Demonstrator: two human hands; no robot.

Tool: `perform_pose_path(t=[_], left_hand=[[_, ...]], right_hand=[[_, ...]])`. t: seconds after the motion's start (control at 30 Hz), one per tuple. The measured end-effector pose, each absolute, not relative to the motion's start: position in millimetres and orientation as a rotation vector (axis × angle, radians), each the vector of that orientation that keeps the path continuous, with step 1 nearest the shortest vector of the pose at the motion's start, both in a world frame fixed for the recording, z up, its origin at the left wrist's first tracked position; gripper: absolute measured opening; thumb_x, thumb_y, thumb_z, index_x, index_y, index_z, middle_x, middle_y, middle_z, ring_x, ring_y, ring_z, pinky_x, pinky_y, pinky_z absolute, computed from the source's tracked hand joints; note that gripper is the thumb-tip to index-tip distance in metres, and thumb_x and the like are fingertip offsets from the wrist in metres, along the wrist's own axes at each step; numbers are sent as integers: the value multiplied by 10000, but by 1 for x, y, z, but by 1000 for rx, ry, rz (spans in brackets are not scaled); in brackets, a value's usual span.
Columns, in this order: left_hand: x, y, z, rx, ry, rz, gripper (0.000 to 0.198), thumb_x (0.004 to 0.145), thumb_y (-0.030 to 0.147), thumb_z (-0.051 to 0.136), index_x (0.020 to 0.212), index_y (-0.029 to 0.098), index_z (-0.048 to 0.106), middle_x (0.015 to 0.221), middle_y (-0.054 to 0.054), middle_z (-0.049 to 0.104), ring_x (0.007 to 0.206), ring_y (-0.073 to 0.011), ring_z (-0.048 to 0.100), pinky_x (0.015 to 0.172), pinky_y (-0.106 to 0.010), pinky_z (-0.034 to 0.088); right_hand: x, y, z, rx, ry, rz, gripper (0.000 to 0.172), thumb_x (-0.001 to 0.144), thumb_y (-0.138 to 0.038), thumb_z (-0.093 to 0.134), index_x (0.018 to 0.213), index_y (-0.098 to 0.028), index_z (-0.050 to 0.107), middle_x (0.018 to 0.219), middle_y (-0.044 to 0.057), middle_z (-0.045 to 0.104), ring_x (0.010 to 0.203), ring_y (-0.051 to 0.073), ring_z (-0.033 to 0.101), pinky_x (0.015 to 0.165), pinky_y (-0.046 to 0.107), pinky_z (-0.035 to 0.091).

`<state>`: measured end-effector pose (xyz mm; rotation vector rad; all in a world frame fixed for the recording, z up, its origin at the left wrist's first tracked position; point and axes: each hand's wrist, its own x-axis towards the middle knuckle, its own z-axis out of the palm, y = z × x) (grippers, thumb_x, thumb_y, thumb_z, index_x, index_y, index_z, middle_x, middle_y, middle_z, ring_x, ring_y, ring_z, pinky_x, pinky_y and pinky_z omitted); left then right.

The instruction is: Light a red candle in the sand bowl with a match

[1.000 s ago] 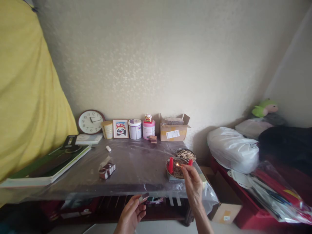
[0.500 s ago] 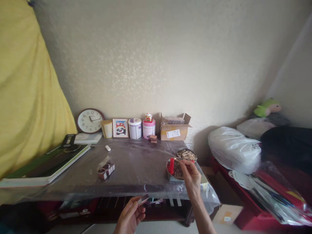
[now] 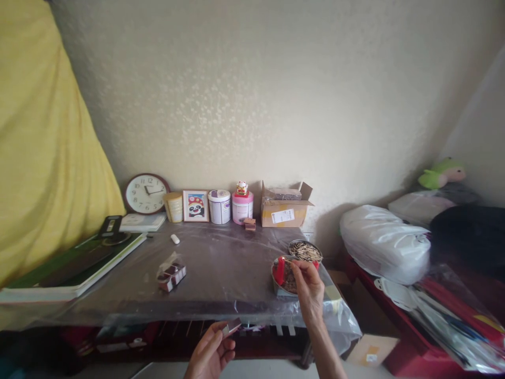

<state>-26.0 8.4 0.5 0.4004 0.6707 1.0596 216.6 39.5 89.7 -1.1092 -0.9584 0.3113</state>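
Observation:
My left hand (image 3: 211, 347) is closed on a small matchbox (image 3: 231, 327), held in front of the table's near edge. Over a round tin (image 3: 281, 290) at the table's right, my right hand (image 3: 310, 292) pinches a thin matchstick (image 3: 288, 260) whose tip is beside a red piece (image 3: 280, 271) that looks like a candle. Whether the tip burns is too small to tell. Brown grains (image 3: 290, 284) fill the tin, and more red shows behind my fingers. Just behind stands a second round tin with many loose matchsticks (image 3: 305, 251). A wrapped pack of matchboxes (image 3: 172, 276) lies on the table's left half.
A plastic-covered table (image 3: 224, 263) spans the front. Along the wall stand a clock (image 3: 147, 193), a panda picture (image 3: 196, 206), canisters (image 3: 219, 206) and an open carton (image 3: 284, 213). A large green book (image 3: 79, 263) lies left; bags (image 3: 384, 242) are piled right.
The view has shifted slightly, moving the right-side things a little rightward. Both hands keep their holds, and the matchstick stays beside the red piece.

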Motion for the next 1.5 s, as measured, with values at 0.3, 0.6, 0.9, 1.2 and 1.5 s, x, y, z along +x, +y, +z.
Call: perform_pose_path(t=[0.3, 0.6, 0.9, 1.2, 1.5], left_hand=[[-28, 9, -4, 389, 663, 1051, 458, 566, 362, 827, 903, 180, 576, 899, -41, 705, 674, -125, 617, 631, -251, 477], [-28, 9, -1, 384, 669, 1060, 481, 536, 362, 841, 886, 171, 572, 882, -51, 709, 658, -126, 615, 616, -249, 479], [-28, 9, 1, 379, 682, 1059, 470, 525, 353, 850, 869, 174, 584, 872, -49, 706, 656, -125, 618, 614, -243, 485], [-28, 10, -4, 377, 696, 1051, 491, 516, 360, 852, 880, 179, 577, 854, -41, 703, 651, -125, 617, 611, -243, 487], [-27, 11, -1, 370, 710, 1058, 502, 497, 359, 861, 870, 180, 577, 857, -44, 706, 648, -129, 622, 609, -246, 490]], right_hand=[[217, 44, 85, -1112, -940, 343, 296, 766, -430, 662, 863, -154, 619, 889, 69, 647, 740, 159, 601, 651, 262, 511], [217, 46, 84, -1102, -931, 359, 304, 747, -437, 675, 848, -155, 623, 874, 65, 660, 726, 169, 611, 659, 284, 514], [218, 47, 83, -1106, -928, 343, 290, 742, -427, 677, 851, -163, 630, 879, 62, 655, 743, 171, 605, 652, 282, 509], [218, 46, 83, -1124, -939, 315, 303, 751, -442, 664, 859, -161, 630, 880, 65, 662, 728, 170, 612, 653, 276, 508], [219, 46, 83, -1124, -962, 272, 287, 771, -431, 650, 849, -156, 628, 870, 71, 649, 730, 165, 597, 638, 262, 501]])
